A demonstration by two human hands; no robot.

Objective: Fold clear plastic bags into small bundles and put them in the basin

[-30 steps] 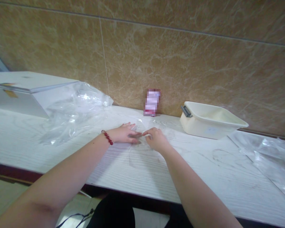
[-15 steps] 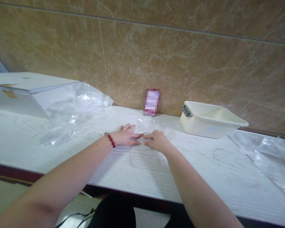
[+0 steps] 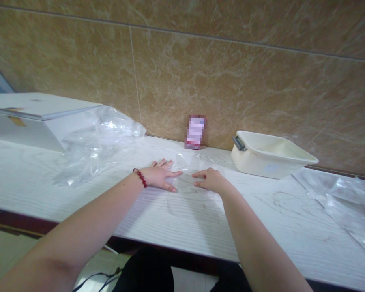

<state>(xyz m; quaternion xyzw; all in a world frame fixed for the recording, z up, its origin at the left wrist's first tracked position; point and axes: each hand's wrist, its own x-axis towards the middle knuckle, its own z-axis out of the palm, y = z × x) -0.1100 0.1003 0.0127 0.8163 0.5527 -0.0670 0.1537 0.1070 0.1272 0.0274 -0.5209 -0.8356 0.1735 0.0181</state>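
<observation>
Left hand: here you are at mid-table, left hand [image 3: 156,177] palm down with fingers fanned wide, pressing on the film and clasping nothing.
Bracelet: red beads [image 3: 141,179] ring that wrist, no lettering to be made out.
Right hand: just across from it, your right hand [image 3: 212,179] rests with thumb and forefinger parted, the other fingers loosely curled; no grip shows.
Clear film: the thin see-through plastic [image 3: 184,192] lies flat on the table [image 3: 255,219], under and between your two hands, so faint its edges barely show; no print on it that you could read.
Pink object: far side, straight ahead of you, a pink-and-white upright thing [image 3: 195,134] leans on the tiled wall [image 3: 231,81], its face blurred into blocks, any writing lost.
Bin: to its right, a cream bin [image 3: 255,162] with a grey clasp [image 3: 239,143]; the pale blue label [image 3: 271,167] on its front is too faint to read.
Far left: a white box [image 3: 30,134] carrying an orange tab [image 3: 17,121], a small mark on top illegible, crumpled plastic [image 3: 94,150] beside it.
Right end: more shiny plastic [image 3: 349,202] spread over the table, no brand legible.
</observation>
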